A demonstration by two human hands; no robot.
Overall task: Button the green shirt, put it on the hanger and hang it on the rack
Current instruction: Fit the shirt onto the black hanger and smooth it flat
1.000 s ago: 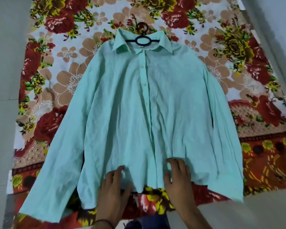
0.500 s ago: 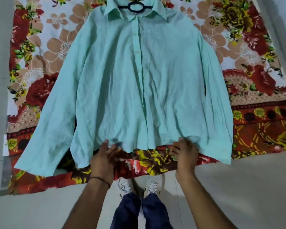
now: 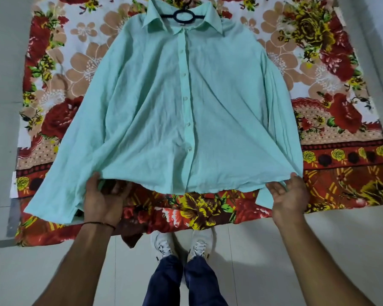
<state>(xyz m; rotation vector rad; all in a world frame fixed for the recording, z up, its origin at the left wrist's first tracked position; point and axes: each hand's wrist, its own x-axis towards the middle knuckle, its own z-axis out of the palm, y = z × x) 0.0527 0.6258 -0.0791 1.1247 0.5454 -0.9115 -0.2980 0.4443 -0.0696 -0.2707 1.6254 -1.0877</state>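
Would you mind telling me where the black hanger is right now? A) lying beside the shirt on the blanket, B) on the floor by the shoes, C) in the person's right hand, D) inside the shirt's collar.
D: the black hanger shows through the open collar of the green shirt, while the left hand and right hand hold only the shirt's hem.

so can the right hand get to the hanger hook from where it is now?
Probably not without a move. The right hand is at the shirt hem on the near edge, while the hanger sits at the collar on the far side. Nothing blocks the way; it just looks too far.
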